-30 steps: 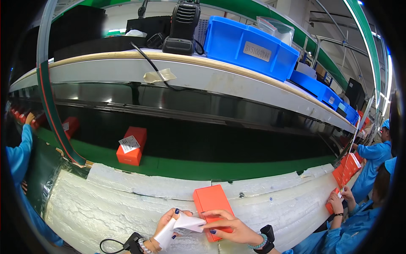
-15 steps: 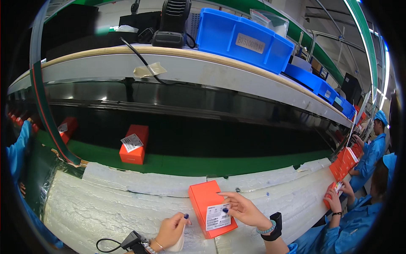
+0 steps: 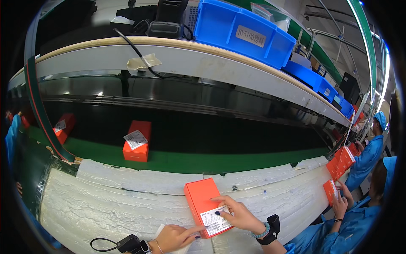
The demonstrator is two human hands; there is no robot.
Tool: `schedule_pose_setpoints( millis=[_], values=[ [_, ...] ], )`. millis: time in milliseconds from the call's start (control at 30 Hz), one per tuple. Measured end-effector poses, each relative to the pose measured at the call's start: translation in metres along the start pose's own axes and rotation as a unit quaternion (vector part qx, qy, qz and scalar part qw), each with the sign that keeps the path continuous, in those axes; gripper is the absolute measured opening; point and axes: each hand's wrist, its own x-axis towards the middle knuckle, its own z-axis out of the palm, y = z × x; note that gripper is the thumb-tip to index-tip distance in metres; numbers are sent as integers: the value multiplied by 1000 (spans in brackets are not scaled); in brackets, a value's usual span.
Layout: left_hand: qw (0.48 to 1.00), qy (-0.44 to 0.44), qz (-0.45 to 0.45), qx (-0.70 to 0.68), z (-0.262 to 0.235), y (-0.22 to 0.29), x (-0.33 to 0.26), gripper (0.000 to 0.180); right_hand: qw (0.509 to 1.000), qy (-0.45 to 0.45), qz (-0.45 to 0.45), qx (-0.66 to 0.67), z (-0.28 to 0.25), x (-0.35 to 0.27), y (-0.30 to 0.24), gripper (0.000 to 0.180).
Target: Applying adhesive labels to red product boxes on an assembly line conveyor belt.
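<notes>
An orange-red box [image 3: 201, 192] lies at a slant on the worktop in front of me. A white printed label [image 3: 213, 226] covers the near part of its top. My right hand [image 3: 239, 213] rests over the label's far right side, fingers spread, thumb on the label and index fingertip on the box top. From the left, my left hand [image 3: 173, 237] reaches its stretched index finger to the label's lower left. Its other fingers are curled, apparently around a white sheet of paper [image 3: 160, 230], mostly hidden beneath the hand.
Behind the wrapped worktop [image 3: 105, 199] runs a green conveyor belt [image 3: 182, 163] carrying a labelled orange-red box [image 3: 137, 148] and another box [image 3: 64, 129]. A shelf [image 3: 203, 63] with a blue bin [image 3: 243, 36] hangs over it. A co-worker [image 3: 359, 216] holds a box at right.
My left hand has moved toward the box, its index finger now extended onto the label. The label sits lower on the box top, and my right hand has shifted slightly left.
</notes>
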Motion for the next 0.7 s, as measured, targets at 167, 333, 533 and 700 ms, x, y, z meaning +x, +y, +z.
schedule_pose_setpoints(
  millis=[167, 333, 533, 700],
  values=[
    [999, 6, 34, -2, -4, 8, 4, 34, 1000, 1, 6, 0, 2, -2, -4, 47],
    [999, 6, 42, 9, -3, 6, 3, 32, 1000, 13, -10, 3, 2, -1, 1, 46],
    [999, 13, 48, 2, -5, 7, 4, 29, 1000, 16, -6, -1, 3, -2, 0, 44],
    [998, 20, 54, -3, -5, 7, 4, 28, 1000, 16, 6, -6, 2, -2, -6, 43]
  ],
)
